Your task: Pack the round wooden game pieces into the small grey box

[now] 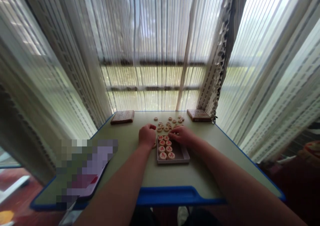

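A shallow open box (185, 160) lies on the table in front of me. Two columns of round wooden Chinese chess pieces (163, 156) with red characters fill its left part, faces up. My right hand (183, 135) reaches over the box's far right corner, fingertips closed at a piece by the top of the second column, partly hidden by the fingers. My left hand (147, 136) is curled closed just left of the box; what it holds, if anything, is hidden. Part of another piece (154, 146) shows beside it. Loose pieces (168, 123) are scattered beyond the box.
Two flat brown boxes (122, 116) (199, 115) lie at the table's far corners. On the left is a blurred-out tablet-like object (93, 186) with a pale edge. The table (205, 172) has a blue rim, and sheer curtains (155, 53) hang behind it.
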Available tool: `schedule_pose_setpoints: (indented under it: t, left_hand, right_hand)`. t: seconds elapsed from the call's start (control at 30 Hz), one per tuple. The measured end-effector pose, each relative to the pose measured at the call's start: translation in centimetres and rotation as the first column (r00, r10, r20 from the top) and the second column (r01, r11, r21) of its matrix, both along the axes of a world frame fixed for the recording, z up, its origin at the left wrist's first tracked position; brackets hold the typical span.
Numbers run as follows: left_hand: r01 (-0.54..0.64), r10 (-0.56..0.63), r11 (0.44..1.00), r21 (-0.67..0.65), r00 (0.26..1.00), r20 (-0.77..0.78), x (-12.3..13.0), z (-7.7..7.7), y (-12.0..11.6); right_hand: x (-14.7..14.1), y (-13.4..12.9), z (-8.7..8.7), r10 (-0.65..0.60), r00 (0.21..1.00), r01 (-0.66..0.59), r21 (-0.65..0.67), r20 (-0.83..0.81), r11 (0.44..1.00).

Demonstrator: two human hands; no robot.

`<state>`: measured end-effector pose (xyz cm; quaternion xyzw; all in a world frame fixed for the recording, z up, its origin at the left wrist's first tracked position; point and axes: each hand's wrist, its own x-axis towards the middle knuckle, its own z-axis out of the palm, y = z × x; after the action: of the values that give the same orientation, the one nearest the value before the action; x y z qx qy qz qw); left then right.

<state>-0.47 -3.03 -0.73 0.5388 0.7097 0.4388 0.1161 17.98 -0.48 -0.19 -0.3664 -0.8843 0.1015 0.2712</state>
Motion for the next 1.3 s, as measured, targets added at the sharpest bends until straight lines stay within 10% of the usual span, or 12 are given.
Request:
schedule_pose_setpoints:
  t: [0.5, 0.93, 1.3]
  left_hand:
    - [0.173, -0.171, 0.980, -0.094, 0.985, 0.032, -0.2, -0.9, 0.9]
    - [0.234, -0.245, 0.968, -0.087, 0.958, -0.152, 0.1, -0.9, 1.1]
    - [0.095, -0.090, 0.995, -0.006, 0.959, 0.268, -0.2, 0.5, 0.8]
  right_hand:
    - [0.6, 1.1, 0.0, -0.140, 0.989, 0.132, 0.124, 0.056, 0.984]
    - [0.8, 1.3, 0.2, -0.022, 0.997, 0.018, 0.055, 0.070, 0.998]
    - [0.9, 1.1, 0.3, -0.046, 0.996, 0.039, 0.085, 0.077, 0.996]
